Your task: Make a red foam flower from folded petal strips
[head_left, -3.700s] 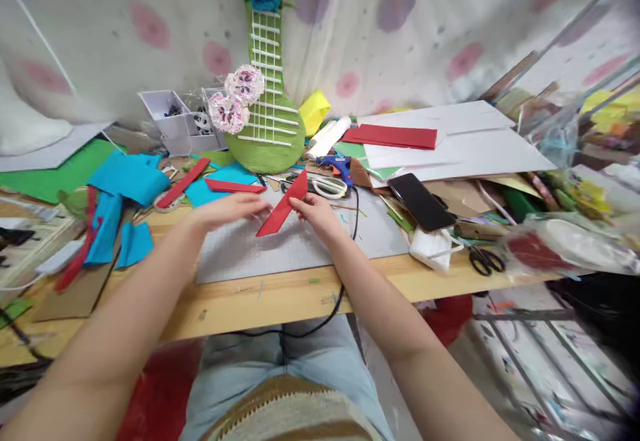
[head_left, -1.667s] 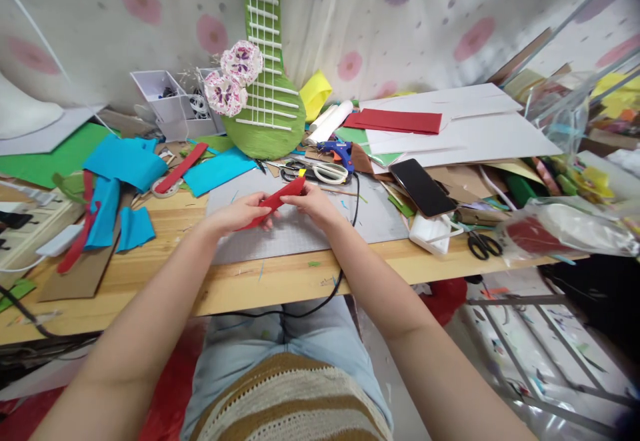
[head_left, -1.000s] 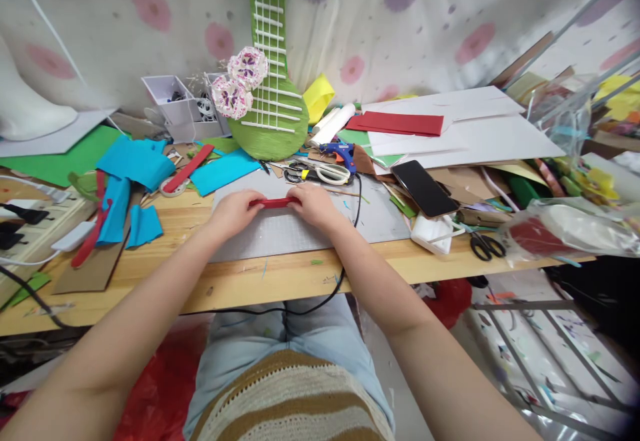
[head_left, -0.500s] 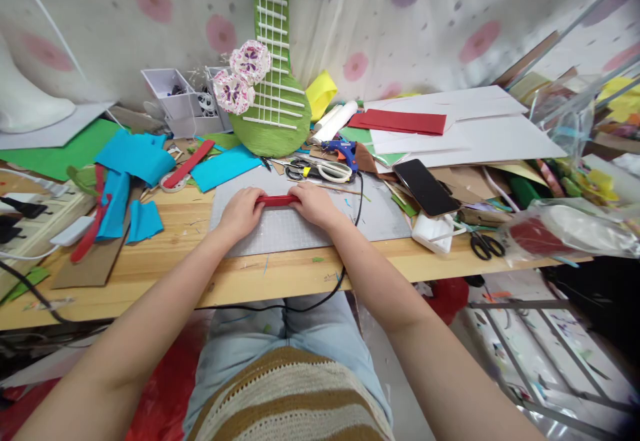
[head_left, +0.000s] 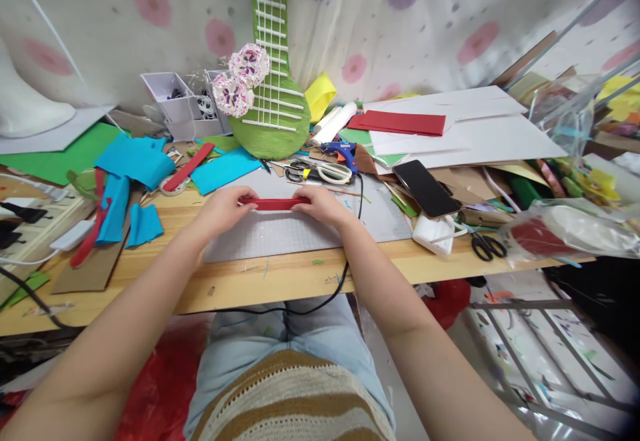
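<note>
A narrow red strip (head_left: 275, 205), perhaps folded crepe paper, stretches level between my two hands over the grey cutting mat (head_left: 270, 237). My left hand (head_left: 227, 209) pinches its left end between thumb and fingers. At the other end my right hand (head_left: 320, 204) grips the strip in the same way, its fingertips partly hidden. Just beyond the hands lie a blue glue gun (head_left: 341, 153), pale-handled scissors (head_left: 334, 173) and a yellow-and-black cutter (head_left: 303, 175).
Behind the mat stands a green guitar-shaped piece (head_left: 273, 137) with paper flowers. Blue paper (head_left: 133, 161) lies left. To the right are a phone (head_left: 426, 187), black scissors (head_left: 487, 247) and a red folded sheet (head_left: 397, 122). A black cable (head_left: 345, 274) hangs over the table edge.
My hands have moved slightly apart, the left one shifting further left, and more of the red strip shows between them. The mat's near left corner has shifted a little left.
</note>
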`<move>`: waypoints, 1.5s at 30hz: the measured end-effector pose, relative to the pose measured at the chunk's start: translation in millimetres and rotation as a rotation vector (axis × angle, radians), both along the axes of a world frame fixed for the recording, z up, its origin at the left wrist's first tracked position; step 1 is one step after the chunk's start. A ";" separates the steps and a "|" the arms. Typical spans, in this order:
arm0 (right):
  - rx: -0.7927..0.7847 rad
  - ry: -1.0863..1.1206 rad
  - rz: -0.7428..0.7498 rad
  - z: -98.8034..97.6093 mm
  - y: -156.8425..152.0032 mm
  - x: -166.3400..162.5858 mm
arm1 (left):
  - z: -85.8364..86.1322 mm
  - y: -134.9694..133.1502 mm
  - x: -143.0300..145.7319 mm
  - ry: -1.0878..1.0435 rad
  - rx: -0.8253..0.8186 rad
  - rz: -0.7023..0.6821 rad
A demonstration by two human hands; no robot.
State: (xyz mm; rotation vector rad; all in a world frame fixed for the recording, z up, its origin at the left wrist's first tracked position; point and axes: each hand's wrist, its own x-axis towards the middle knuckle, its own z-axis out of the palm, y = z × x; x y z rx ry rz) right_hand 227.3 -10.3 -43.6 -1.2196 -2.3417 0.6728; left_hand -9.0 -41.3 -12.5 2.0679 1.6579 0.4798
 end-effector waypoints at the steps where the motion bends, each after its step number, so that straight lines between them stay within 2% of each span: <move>1: -0.038 0.029 0.005 1.0 0.5 2.0 | 5.6 1.7 -3.8 -0.070 -0.061 0.024; 3: -0.108 0.074 0.017 3.5 0.6 5.7 | 14.3 5.3 -11.8 -0.192 -0.177 0.078; 6: -0.212 0.117 0.033 9.4 -2.6 7.7 | 23.0 7.7 -20.4 -0.106 -0.222 0.090; 8: -0.285 0.123 0.035 13.7 -6.3 6.4 | 28.2 5.3 -19.0 0.089 -0.093 0.060; 10: -0.333 0.125 0.043 16.6 -9.6 3.8 | 32.9 0.1 -9.2 0.255 0.195 -0.037; 11: -0.339 0.125 0.054 17.0 -10.6 2.4 | 34.4 -2.6 -1.4 0.295 0.263 -0.104; 12: -0.336 0.128 0.071 16.7 -11.2 1.1 | 35.2 -4.8 7.8 0.310 0.261 -0.175; 14: -0.317 0.139 0.113 14.2 -11.3 -1.0 | 33.9 -5.8 27.0 0.324 0.156 -0.308; 16: -0.307 0.151 0.138 10.6 -10.4 -2.0 | 29.6 -1.8 43.0 0.368 -0.016 -0.387; 19: -0.315 0.164 0.133 7.0 -8.9 -1.7 | 22.1 9.3 55.9 0.429 -0.163 -0.445; 22: -0.336 0.169 0.106 7.8 -8.5 -0.9 | 17.5 18.0 58.5 0.307 -0.363 -0.474; 24: -0.353 0.175 0.098 10.1 -8.1 -0.2 | 16.1 20.4 57.3 0.209 -0.486 -0.447; 26: -0.372 0.196 0.109 12.9 -6.5 1.1 | 15.3 20.6 54.9 0.156 -0.514 -0.392; 29: -0.421 0.247 0.112 17.5 -1.6 4.4 | 14.7 18.5 50.0 0.124 -0.470 -0.323; 32: -0.430 0.259 0.078 22.0 3.8 6.6 | 14.5 14.3 45.9 0.003 -0.497 -0.266; 36: -0.372 0.245 0.065 27.6 9.3 6.3 | 14.2 9.8 41.2 -0.265 -0.665 -0.210; 40: -0.384 0.299 0.064 32.2 15.1 3.8 | 12.8 9.7 34.1 -0.463 -0.832 -0.179; 42: -0.374 0.433 0.021 32.2 16.2 -1.5 | 10.5 9.5 32.3 -0.560 -0.826 -0.157; 45: -0.405 0.881 -0.118 27.0 10.7 -18.5 | 3.5 7.3 35.8 -0.801 -0.710 -0.035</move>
